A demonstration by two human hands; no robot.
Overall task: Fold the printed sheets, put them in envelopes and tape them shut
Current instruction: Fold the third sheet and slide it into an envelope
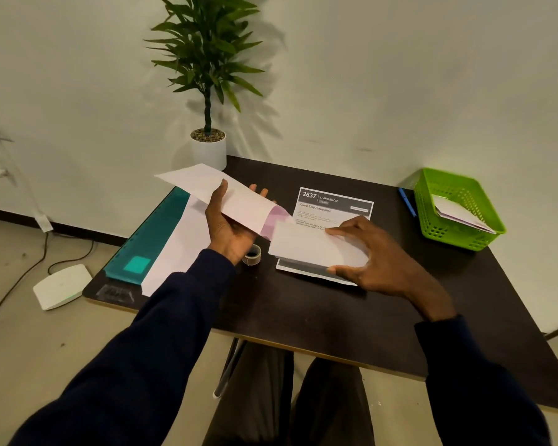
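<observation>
My left hand [231, 225] holds a long white envelope [213, 191] tilted above the table, its open end with a pinkish lining pointing right. My right hand [374, 252] grips a folded white sheet [310, 246], whose left edge sits at the envelope's mouth. Under the folded sheet lies a stack of printed sheets [332, 209] headed "2637 LIVING ROOM". A small roll of clear tape [252, 255] stands on the dark table [303, 304] just below my left hand. More white envelopes [178, 249] lie flat on the left.
A teal folder [149, 243] lies along the table's left edge. A green basket [455, 209] at the right holds envelopes, with a blue pen [407, 202] beside it. A potted plant [208, 146] stands at the back corner. A white device [62, 286] and cables are on the floor.
</observation>
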